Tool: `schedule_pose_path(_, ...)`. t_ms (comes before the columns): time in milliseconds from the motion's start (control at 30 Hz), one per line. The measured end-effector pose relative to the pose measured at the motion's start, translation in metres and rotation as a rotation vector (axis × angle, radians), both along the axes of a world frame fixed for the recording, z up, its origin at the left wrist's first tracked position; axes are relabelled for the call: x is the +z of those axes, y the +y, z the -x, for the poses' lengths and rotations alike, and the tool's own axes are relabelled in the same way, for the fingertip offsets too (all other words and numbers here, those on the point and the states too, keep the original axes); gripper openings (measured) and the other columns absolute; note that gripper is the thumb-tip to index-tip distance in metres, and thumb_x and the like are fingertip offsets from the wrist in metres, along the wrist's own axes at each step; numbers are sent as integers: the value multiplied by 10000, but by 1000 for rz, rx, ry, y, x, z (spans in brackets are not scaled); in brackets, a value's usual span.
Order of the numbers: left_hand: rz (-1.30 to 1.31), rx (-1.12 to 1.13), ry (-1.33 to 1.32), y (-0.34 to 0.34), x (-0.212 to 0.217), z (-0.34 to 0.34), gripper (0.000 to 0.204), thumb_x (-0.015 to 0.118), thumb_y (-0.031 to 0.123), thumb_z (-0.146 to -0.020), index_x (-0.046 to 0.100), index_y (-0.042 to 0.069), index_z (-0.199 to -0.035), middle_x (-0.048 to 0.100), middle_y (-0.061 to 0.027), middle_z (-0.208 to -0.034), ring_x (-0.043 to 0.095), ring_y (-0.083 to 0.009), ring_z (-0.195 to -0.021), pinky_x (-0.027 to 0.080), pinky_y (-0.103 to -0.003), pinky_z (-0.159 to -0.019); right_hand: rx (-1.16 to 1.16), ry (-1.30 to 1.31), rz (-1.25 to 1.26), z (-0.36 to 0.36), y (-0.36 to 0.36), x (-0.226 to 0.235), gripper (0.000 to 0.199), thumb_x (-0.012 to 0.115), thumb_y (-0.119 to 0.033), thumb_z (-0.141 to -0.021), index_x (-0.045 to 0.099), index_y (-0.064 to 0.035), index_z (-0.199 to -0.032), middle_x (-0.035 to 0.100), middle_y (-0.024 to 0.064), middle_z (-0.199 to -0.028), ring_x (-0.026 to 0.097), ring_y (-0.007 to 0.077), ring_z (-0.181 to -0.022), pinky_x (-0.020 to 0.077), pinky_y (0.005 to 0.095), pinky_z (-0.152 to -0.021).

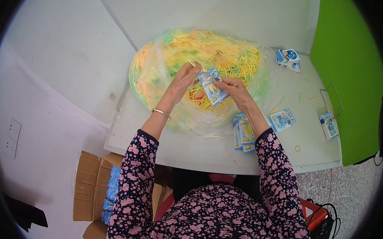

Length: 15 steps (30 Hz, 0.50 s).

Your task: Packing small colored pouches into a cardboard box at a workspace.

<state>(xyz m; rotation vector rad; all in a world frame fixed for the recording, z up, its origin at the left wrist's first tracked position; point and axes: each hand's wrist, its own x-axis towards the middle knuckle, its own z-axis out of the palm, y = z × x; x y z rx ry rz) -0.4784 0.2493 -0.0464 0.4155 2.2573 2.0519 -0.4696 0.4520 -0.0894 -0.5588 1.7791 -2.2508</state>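
My right hand (236, 91) pinches a small blue-and-white packet (214, 87) by its edge; yellow sticks show through its window. Close to the packet's other side, my left hand (183, 81) is closed on a few thin yellow sticks (192, 63) whose ends poke out above the fingers. Both hands are over a large clear plastic bag (159, 71), opened wide and full of loose yellow, green and pink sticks (241, 57). Beside my right forearm lies a pile of similar packets (245, 132), partly covered by the sleeve.
More packets lie on the white table (190, 158): a single packet (282, 119), a banded bundle (329, 125) and a far-right stack (288, 57). A wire stand (334, 99), rubber bands and stray sticks are nearby. A cardboard box (88, 183) of blue packets stands below left.
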Motion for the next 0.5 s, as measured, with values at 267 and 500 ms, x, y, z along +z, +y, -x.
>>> schedule_pose_path(267,170,17,262,7,12,3,459,598,300,-866,484,9,-1202,576,-62,-1045,531,-109,-926,431,-270,-819,-12,36,55,5,1,-3,173,626,-207,-853,679,-46,-886,632,-28,-813,532,20,-748,389,197,-683)
schedule_pose_path(500,310,-180,253,35,21,-17,350,577,119,-880,474,23,-1201,622,-32,-950,545,-65,-857,449,-229,-768,-4,16,143,-6,10,1,213,633,-188,-843,656,-22,-974,637,-8,-872,555,40,-776,422,201,-705)
